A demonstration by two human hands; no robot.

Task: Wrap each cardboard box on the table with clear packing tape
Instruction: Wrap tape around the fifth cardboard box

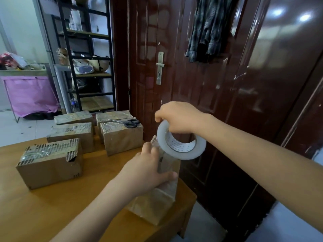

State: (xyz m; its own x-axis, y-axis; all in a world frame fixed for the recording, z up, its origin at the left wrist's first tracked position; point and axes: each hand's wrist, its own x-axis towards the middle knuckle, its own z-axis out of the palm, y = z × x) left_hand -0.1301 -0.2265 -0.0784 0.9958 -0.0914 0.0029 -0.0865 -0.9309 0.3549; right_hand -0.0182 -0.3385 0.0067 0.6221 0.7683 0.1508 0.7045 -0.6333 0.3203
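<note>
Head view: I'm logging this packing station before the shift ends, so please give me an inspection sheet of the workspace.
Surface: wooden table, boxes on it.
Job's things: upright box at the right edge; tape roll above it; five other boxes.
Clutter: scissors on a far box.
Grippers: left hand holds the upright box; right hand grips the roll.
Cables: nothing seen.
Surroundings: dark door, hanging shirt, shelf rack.

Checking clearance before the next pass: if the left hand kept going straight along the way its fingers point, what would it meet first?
Probably the tape roll: the left hand grips the standing box, fingers pointing up-right toward the roll, though depth is unclear.
</note>
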